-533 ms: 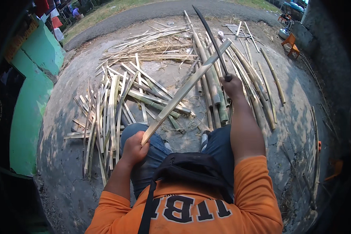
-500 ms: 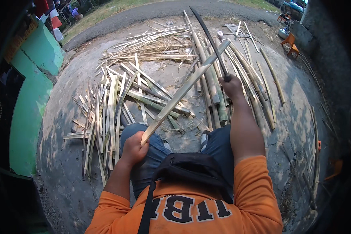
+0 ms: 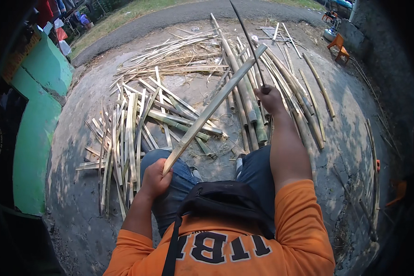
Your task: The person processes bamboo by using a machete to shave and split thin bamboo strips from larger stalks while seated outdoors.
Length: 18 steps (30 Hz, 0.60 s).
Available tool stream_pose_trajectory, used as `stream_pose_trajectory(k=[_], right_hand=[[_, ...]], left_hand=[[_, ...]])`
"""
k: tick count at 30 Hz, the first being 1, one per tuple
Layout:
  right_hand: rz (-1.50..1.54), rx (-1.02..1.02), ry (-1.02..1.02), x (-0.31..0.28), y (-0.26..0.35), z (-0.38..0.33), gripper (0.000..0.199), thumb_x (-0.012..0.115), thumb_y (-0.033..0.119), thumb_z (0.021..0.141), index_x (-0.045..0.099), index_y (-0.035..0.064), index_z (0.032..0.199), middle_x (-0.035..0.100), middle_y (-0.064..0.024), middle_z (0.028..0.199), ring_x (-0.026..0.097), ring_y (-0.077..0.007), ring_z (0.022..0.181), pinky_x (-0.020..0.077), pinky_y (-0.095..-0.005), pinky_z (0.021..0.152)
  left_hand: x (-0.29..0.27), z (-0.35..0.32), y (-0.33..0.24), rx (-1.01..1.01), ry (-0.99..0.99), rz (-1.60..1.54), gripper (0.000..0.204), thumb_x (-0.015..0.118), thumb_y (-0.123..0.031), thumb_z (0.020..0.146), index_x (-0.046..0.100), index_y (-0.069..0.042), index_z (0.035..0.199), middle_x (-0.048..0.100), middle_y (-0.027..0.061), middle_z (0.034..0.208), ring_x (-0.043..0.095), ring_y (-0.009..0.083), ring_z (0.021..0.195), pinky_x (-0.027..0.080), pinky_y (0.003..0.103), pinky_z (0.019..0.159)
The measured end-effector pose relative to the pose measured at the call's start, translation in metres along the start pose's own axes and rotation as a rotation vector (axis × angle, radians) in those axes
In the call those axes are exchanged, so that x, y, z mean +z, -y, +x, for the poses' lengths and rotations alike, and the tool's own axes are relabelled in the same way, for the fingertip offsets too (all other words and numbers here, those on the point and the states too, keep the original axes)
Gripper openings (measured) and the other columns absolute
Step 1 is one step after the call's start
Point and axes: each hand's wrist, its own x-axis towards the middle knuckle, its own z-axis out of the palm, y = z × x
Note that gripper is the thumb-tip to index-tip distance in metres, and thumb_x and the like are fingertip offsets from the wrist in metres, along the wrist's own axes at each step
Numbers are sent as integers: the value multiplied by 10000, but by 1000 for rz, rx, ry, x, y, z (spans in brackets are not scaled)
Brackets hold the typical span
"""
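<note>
My left hand [image 3: 155, 178] grips the near end of a long split bamboo strip [image 3: 216, 105] that slants up and away to the right. My right hand [image 3: 270, 99] is raised ahead and holds the handle of a long dark blade [image 3: 246, 37], whose thin edge points up toward the top of the view and crosses the strip's far end. I am seated, with my jeans-clad knees [image 3: 179, 175] just below the strip. A black bag [image 3: 225, 202] hangs across my chest over an orange shirt.
Split bamboo strips [image 3: 126, 133] lie piled on the concrete ground to my left. Longer whole poles [image 3: 253, 106] run away ahead and to the right. A green wall [image 3: 37, 124] stands at the left. An orange chair [image 3: 339, 46] sits far right.
My right hand has lifted the blade higher, so its tip now reaches the top of the view. The bamboo strip and my left hand stay about where they were.
</note>
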Motion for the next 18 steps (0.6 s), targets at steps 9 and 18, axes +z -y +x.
stream_pose_trajectory(k=[9, 18], right_hand=[[-312, -95, 233, -5, 72, -32, 376, 805, 460, 918, 766, 90, 973, 750, -161, 858, 730, -328, 830, 549, -449, 777], [280, 289, 37, -4, 2, 1, 404, 821, 375, 915, 719, -17, 903, 676, -40, 730, 608, -165, 664, 486, -374, 632]], left_hand=[[-4, -5, 5, -37, -2, -19, 143, 703, -129, 913, 654, -23, 995, 646, 199, 751, 676, 375, 702, 516, 424, 660], [-6, -2, 5, -21, 51, 10, 161, 710, -122, 896, 663, -19, 1010, 662, 195, 769, 674, 371, 702, 522, 413, 673]])
